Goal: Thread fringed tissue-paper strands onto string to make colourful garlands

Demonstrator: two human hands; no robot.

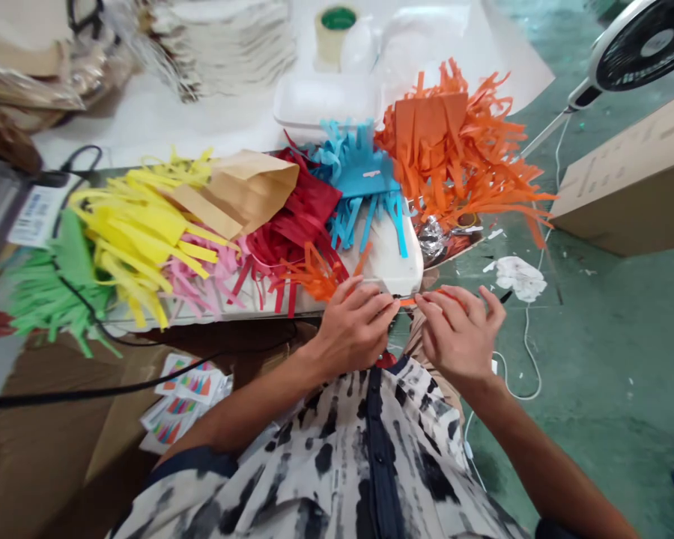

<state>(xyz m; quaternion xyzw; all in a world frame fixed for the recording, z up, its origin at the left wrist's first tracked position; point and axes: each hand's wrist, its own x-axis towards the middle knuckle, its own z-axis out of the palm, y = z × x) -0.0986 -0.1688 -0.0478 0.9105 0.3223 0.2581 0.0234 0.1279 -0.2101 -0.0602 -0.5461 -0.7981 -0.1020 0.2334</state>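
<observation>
My left hand (351,326) and my right hand (454,329) meet over the table edge, pinching a narrow orange paper strip (407,302) between them. A small black tip (505,297) shows past my right fingers; I cannot tell what it is. Just ahead of my left hand lies a white foam block (387,258). Beyond it spread fringed paper bunches in orange (443,142), blue (359,172), red (300,213), pink (202,273), yellow (140,232) and green (61,277). A kraft paper bag (241,187) rests on them.
Crumpled foil (431,239) lies by the orange fringe. Behind stand a tape roll (335,37), a white foam tray (320,101) and stacked paper bags (225,45). At right are a fan (645,45), a cardboard box (623,180) and a green floor (595,337). Printed sheets (185,400) lie lower left.
</observation>
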